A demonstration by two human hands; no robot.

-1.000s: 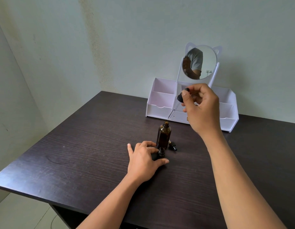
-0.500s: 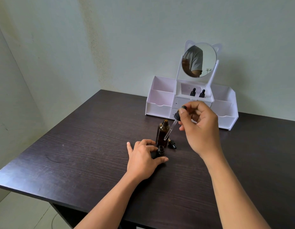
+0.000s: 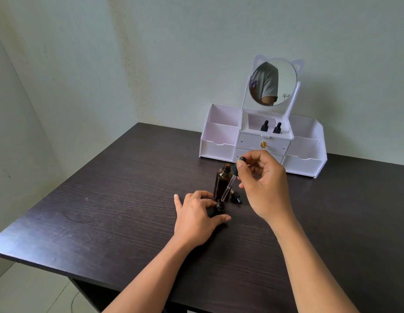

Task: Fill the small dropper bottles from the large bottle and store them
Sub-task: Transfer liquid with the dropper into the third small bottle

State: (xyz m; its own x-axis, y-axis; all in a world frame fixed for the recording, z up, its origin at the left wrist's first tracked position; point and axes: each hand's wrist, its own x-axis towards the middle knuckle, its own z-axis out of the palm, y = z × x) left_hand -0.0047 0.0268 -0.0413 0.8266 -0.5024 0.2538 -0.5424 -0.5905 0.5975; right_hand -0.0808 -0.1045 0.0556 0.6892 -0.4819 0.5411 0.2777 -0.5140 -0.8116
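The large amber bottle (image 3: pixel 222 180) stands uncapped on the dark table (image 3: pixel 119 199). Just in front of it a small dark dropper bottle (image 3: pixel 220 206) stands open, gripped by my left hand (image 3: pixel 196 219) between thumb and fingers. My right hand (image 3: pixel 263 181) pinches the black bulb of a glass dropper (image 3: pixel 228 185), held tilted, with its tip at the small bottle's mouth. A small black cap (image 3: pixel 236 198) lies to the right of the large bottle. Two capped dropper bottles (image 3: pixel 270 127) stand in the middle top compartment of the white organizer (image 3: pixel 219 141).
The white organizer has a round cat-ear mirror (image 3: pixel 273 81), side bins and two small drawers, and stands at the table's back edge against the wall. The table's near edge runs across the lower left, with floor below it.
My right hand has come down from in front of the organizer, bringing the dropper's tip to the small bottle's mouth. My left hand has stayed on the small bottle.
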